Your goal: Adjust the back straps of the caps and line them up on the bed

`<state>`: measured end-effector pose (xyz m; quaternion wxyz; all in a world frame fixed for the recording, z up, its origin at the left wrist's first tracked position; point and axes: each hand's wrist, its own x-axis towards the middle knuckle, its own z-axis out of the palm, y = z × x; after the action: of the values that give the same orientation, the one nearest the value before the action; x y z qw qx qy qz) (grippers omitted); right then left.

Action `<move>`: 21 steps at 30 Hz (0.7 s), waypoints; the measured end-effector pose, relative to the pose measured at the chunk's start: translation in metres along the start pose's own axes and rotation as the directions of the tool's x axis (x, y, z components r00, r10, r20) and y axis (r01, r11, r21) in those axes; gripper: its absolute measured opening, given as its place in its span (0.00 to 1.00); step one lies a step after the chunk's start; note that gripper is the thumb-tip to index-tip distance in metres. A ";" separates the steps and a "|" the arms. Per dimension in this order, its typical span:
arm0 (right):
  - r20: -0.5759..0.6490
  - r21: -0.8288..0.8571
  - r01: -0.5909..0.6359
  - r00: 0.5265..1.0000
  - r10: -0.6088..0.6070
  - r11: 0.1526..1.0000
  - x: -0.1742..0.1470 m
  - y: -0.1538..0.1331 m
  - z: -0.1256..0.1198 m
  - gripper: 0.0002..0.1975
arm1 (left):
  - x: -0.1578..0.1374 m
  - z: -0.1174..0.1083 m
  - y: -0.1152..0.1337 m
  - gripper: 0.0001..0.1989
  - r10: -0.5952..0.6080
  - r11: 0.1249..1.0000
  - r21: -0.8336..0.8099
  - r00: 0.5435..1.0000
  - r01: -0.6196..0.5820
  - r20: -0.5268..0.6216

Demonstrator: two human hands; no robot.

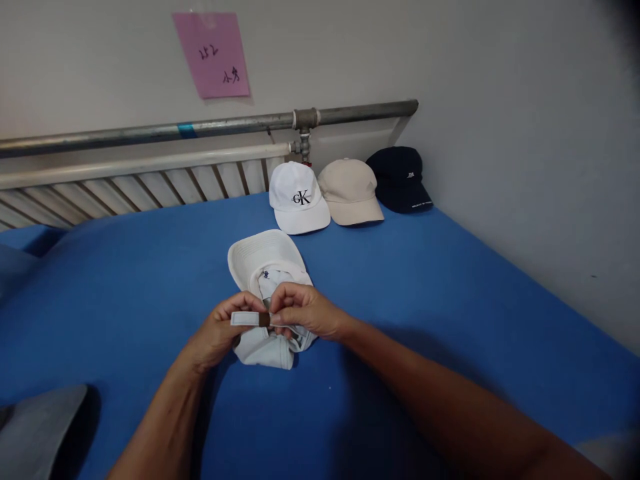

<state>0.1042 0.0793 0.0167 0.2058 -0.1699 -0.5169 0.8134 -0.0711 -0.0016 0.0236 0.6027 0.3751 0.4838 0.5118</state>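
A white baseball cap [273, 250] lies upside down on the blue sheet, its brim pointing away from me and its inside partly showing. Both hands are at its back strap [245, 319], a pale band with a brown section. My left hand [215, 330] pinches the strap near its free end. My right hand [307, 312] is closed on the strap just right of the brown part; its fingers hide whatever fastening lies there. The cap's crown is partly covered by my hands.
Behind stand a white cap with black letters [295, 190], a beige cap [349, 190] and a dark navy cap [397, 177]. A radiator [150, 190] and metal pipe [240, 124] run along the wall, below a pink note [213, 57]. A grey object [40, 427] lies lower left.
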 end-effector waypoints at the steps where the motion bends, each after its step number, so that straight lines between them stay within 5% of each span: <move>1: -0.011 -0.005 0.007 1.000 -0.007 1.000 0.000 0.000 0.000 0.08 | 0.000 -0.001 0.000 0.11 0.007 1.000 0.014 1.000 -0.007 -0.001; 12: -0.015 -0.239 -0.100 0.995 0.099 0.966 -0.006 -0.016 0.008 0.11 | -0.002 -0.003 0.001 0.09 -0.005 0.992 0.125 0.999 -0.001 0.046; 21: 0.011 0.026 -0.076 0.997 0.076 0.997 -0.006 -0.016 -0.007 0.08 | -0.006 -0.002 0.015 0.10 0.145 0.861 0.490 0.989 -0.136 0.019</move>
<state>0.1149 0.0875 0.0288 0.1742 -0.1825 -0.5005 0.8282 -0.0772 -0.0046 0.0383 0.4445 0.5451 0.5746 0.4184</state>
